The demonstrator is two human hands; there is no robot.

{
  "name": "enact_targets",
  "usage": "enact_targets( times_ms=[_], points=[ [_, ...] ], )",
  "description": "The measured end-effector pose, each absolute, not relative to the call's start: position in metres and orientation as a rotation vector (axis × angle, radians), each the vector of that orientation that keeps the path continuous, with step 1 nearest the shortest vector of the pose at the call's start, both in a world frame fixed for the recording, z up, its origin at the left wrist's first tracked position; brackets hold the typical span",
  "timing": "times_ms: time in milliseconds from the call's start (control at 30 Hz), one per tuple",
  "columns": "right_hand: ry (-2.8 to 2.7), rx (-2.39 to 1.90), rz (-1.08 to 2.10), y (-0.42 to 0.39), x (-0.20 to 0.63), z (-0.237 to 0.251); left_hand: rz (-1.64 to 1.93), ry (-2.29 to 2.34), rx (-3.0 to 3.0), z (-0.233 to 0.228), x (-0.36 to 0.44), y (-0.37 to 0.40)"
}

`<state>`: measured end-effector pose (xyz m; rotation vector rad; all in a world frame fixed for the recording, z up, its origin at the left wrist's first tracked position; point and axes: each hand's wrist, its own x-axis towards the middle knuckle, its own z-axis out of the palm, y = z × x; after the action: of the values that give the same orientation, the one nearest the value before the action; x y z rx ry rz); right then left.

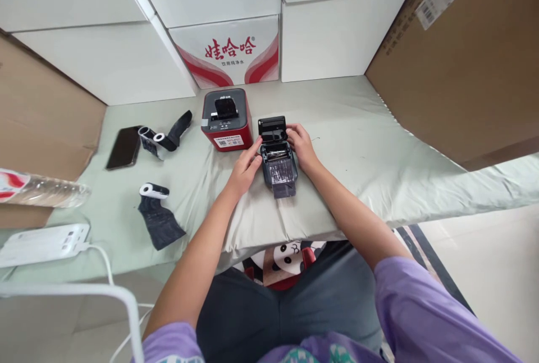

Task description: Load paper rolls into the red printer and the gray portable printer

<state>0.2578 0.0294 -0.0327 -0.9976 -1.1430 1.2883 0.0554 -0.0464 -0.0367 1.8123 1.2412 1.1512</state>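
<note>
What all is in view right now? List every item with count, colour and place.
small printer: 1, dark grey, lid open, centre of the cloth, between both hands
red printer: 1, red with dark top, just left of and behind the small one
ribbon rolls: 3, white cores with black film, left of the printers
phone: 1, black, far left
plastic bottle: 1, clear, lying at left edge
power strip: 1, white, lower left
table cloth: 1, pale green
boxes: several, white and brown, behind
left hand: touching the small printer's left side
right hand: at its right side

Both hands flank the open black printer.
</note>
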Motion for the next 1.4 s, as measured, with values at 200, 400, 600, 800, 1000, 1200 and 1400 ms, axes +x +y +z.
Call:
enact_targets(
  times_ms=[200,400,600,800,1000,1200,1400],
  points=[
    [-1.181,-0.972,1.294,0.035,0.26,-0.036,1.18,1.242,1.932,-0.035,0.056,-0.051],
    [-1.091,-1.034,1.366,0.035,0.26,-0.03,1.155,1.369,2.076,-0.016,0.058,-0.047],
    [-1.082,-1.047,1.361,0.035,0.26,-0.028,0.535,1.438,2.399,0.039,0.079,-0.016],
    [-1.055,-1.07,1.376,0.036,0.261,-0.028,0.061,1.669,2.51,0.056,0.121,0.012],
    [-1.035,-1.06,1.393,0.036,0.262,-0.027,-0.002,1.763,2.469,0.052,0.142,0.006],
    [-1.034,-1.057,1.384,0.036,0.262,-0.027,-0.021,1.624,2.5,0.083,0.132,-0.002],
    [-1.058,-1.081,1.352,0.034,0.262,-0.025,0.591,1.474,2.457,0.148,0.071,-0.02]
  ],
)
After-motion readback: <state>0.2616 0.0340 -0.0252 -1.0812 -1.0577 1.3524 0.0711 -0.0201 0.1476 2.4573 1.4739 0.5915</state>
